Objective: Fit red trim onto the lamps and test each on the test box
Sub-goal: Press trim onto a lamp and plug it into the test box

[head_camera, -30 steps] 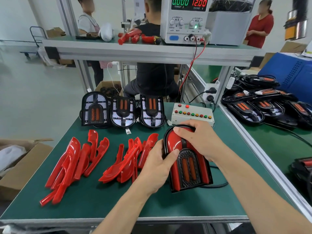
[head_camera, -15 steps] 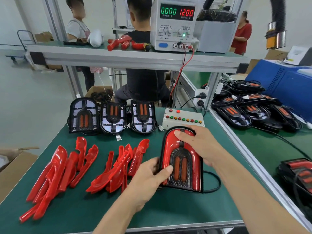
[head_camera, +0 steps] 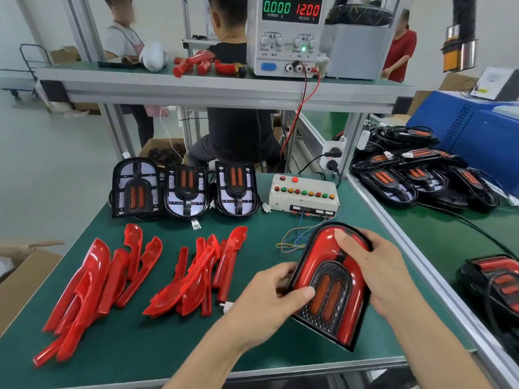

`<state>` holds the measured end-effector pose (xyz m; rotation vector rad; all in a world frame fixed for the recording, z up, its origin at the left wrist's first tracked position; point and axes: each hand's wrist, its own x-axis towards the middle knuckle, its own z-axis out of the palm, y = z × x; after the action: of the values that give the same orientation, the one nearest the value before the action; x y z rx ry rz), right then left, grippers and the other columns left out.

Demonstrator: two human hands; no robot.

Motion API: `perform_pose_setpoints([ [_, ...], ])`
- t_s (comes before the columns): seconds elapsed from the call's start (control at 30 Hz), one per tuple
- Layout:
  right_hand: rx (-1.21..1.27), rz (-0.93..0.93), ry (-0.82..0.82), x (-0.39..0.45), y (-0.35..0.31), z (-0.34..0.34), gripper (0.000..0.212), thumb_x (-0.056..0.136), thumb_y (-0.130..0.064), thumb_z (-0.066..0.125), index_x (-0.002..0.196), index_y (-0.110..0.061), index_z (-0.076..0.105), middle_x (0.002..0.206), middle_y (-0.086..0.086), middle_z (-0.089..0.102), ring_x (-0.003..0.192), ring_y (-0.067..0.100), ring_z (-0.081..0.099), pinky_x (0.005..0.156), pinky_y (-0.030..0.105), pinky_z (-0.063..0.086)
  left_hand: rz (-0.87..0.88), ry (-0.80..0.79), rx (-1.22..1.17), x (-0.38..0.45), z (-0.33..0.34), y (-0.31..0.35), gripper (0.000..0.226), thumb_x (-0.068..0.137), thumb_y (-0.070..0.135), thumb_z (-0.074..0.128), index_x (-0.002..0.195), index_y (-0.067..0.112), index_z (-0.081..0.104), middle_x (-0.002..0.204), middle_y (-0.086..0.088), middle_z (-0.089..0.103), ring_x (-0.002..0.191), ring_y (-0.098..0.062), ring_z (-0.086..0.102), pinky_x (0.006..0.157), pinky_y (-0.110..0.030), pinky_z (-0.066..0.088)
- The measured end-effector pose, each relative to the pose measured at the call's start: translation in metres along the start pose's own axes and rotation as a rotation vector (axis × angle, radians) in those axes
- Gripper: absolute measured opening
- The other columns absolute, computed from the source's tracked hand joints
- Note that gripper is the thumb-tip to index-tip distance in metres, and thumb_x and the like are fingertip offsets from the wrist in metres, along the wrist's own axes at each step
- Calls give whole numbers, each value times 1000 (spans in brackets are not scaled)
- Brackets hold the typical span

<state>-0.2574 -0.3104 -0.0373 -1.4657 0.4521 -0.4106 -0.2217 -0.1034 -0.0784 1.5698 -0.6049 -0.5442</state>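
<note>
**Trimmed lamp held in both hands**

I am holding a lamp (head_camera: 331, 282) with red trim already on it, tilted above the green surface (head_camera: 168, 341), near its front right corner. My left hand (head_camera: 269, 301) grips the lamp's left edge, thumb lying across the dark centre panel by the two orange strips. My right hand (head_camera: 368, 265) curls over the rounded top and right side, thumb pressed on the red trim.

Just behind the lamp sits the test box (head_camera: 303, 196) with its row of coloured buttons; thin coloured wires (head_camera: 292, 242) trail from it toward the lamp. To the left lie two heaps of loose red trim pieces (head_camera: 92, 284), and behind them three untrimmed lamps (head_camera: 185, 192) stand in a row. On the shelf above, the power supply (head_camera: 289, 35) reads 0.000 and 12.00. More lamps (head_camera: 415, 175) are piled on the bench to my right.
</note>
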Motion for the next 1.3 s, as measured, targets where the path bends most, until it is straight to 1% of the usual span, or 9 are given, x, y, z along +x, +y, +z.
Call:
perform_pose_setpoints([
  [0.2,9,143,176,-26,41,-29,27,85,-30,79,105,-14,72,85,8,80,73,27,77,60,34,62,-1,-32,91,-12,26,-19,44,97,29,64,140,33,59,126,19,70,120,-3,63,111,-33,46],
  [0.27,-8,192,192,-29,48,-33,28,86,-32,79,105,-13,72,84,8,80,72,26,77,66,37,62,40,56,240,-19,34,-20,31,100,47,54,129,40,63,113,29,70,109,6,64,100,-23,48],
  [0.37,-41,257,183,-27,52,-37,30,85,-35,79,102,-11,72,82,9,79,68,25,77,63,34,59,89,277,659,-28,28,-29,34,103,58,35,107,36,60,99,19,59,90,-5,59,81,-30,48],
  [0.47,-93,302,173,-21,52,-41,33,84,-37,81,101,-10,71,80,10,79,68,28,77,63,34,59,-99,308,1058,-26,7,-33,38,104,41,47,141,33,40,126,7,35,103,-18,61,82,-33,49],
  [0.53,-155,323,145,-16,49,-43,32,83,-38,81,98,-11,71,77,9,79,65,28,76,58,32,58,-195,261,1202,-21,-4,-32,43,104,34,51,143,27,34,128,1,32,101,-23,64,78,-35,49],
  [0.67,-380,289,131,-8,50,-45,30,84,-44,79,93,-17,71,74,3,78,65,23,75,61,30,55,-165,134,1313,-5,-11,-23,19,99,10,53,116,19,54,122,-4,45,102,-30,65,73,-38,42],
  [0.9,-904,195,85,10,52,-43,45,88,-65,62,88,-21,69,87,-1,71,82,16,64,76,35,50,7,-42,1300,19,-7,-27,17,101,10,50,112,17,60,117,-2,47,105,-26,56,88,-38,47],
  [1.03,-1177,2,84,13,46,-34,46,91,-59,62,118,-23,70,124,5,63,123,31,52,105,43,43,74,-83,1294,36,-4,-24,19,103,12,49,115,15,63,120,-2,49,107,-26,56,93,-38,45],
  [1.3,-1167,-447,-518,15,23,14,27,95,-36,66,119,-26,71,119,-10,71,115,13,58,101,35,45,181,27,1197,51,-14,-3,24,103,14,44,120,15,62,125,-1,49,105,-28,61,90,-42,46],
])
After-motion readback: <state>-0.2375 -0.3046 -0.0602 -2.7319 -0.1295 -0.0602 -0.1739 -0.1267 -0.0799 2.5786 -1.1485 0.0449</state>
